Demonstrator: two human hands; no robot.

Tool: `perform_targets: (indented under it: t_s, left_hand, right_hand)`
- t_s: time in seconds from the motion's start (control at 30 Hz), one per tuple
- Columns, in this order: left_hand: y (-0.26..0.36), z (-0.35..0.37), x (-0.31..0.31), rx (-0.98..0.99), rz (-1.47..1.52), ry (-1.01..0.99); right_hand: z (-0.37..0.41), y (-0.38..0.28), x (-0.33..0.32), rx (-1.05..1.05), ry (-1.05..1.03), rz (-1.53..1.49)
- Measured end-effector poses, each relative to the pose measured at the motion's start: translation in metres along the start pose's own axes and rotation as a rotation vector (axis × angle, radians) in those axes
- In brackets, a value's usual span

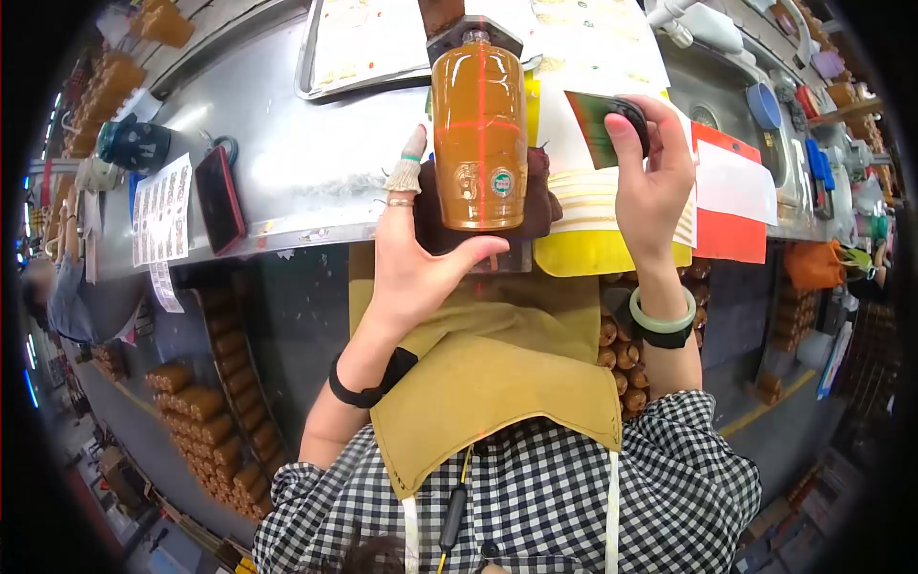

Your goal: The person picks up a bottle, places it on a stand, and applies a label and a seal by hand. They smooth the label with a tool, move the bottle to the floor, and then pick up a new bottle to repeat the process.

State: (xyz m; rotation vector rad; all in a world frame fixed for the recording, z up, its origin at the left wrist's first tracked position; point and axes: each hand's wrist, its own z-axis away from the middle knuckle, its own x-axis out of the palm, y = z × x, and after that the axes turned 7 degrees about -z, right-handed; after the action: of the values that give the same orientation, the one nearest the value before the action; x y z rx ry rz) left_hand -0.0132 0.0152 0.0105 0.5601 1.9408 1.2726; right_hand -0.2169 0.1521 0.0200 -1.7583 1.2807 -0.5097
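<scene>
A shiny brown bottle (478,124) with a small green-and-white emblem near its base lies on a dark brown cloth-covered rest, its neck pointing away from me. Red light lines cross on its surface. My left hand (416,268) is beside the bottle's lower left, thumb stretched out below the base and index finger extended along the side. White and green finger covers wrap that index finger. My right hand (655,182), right of the bottle, grips a scraper-like tool (595,129) with a rounded black handle and a thin flat blade.
Strips lie on white paper over a yellow sheet (564,251) at right, beside a red folder (732,239). Behind is a metal tray (308,67). A phone (220,201) and a printed sheet (163,215) lie left. Stacked brown bottles (206,430) stand below the bench.
</scene>
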Motion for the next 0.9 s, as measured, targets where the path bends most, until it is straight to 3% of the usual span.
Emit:
perform_targets:
  t_s: [0.03, 0.27, 0.33, 0.37, 0.4, 0.47, 0.53, 0.6, 0.67, 0.73, 0.8, 0.87, 0.9]
  left_hand:
    - [-0.001, -0.001, 0.000, -0.037, 0.181, -0.047]
    - [0.002, -0.007, 0.002, -0.115, 0.314, -0.067]
    - [-0.008, -0.004, -0.002, -0.139, 0.313, -0.077]
    - [-0.009, -0.001, -0.004, -0.050, 0.166, -0.114]
    - [-0.009, 0.001, -0.005, 0.041, 0.019, -0.153]
    - [-0.016, 0.002, 0.004, -0.035, 0.036, -0.095]
    - [-0.021, -0.002, 0.008, -0.066, -0.183, 0.079]
    - [-0.015, 0.004, 0.010, -0.012, -0.240, 0.131]
    - [-0.011, 0.005, 0.006, 0.058, -0.403, 0.144]
    - [-0.019, 0.002, 0.006, 0.127, -0.387, 0.158]
    - [-0.020, -0.001, 0.007, 0.103, -0.327, 0.165]
    - [-0.013, -0.002, 0.007, 0.115, -0.306, 0.154]
    - [-0.010, -0.003, 0.006, 0.105, -0.289, 0.152]
  right_hand:
    - [0.003, 0.000, 0.000, 0.036, 0.004, -0.024]
    - [0.010, -0.015, 0.007, 0.140, -0.010, -0.127]
    - [0.008, -0.020, 0.010, -0.212, -0.110, 0.191]
    - [0.008, -0.023, 0.013, -0.396, -0.202, 0.248]
    - [0.018, -0.019, 0.016, -0.502, -0.362, 0.231]
    - [0.029, -0.042, 0.024, -0.553, -0.496, 0.160]
    - [0.012, -0.046, 0.032, -0.489, -0.478, 0.186]
    - [-0.006, -0.038, 0.033, -0.424, -0.456, 0.225]
    - [-0.029, -0.027, 0.029, -0.692, -0.207, 0.422]
    - [-0.006, -0.033, 0.036, -0.621, -0.421, 0.168]
    - [0.002, -0.052, 0.034, -0.562, -0.573, 0.218]
    - [-0.028, -0.038, 0.038, -0.471, -0.408, 0.196]
    - [-0.047, -0.034, 0.033, -0.500, -0.355, 0.330]
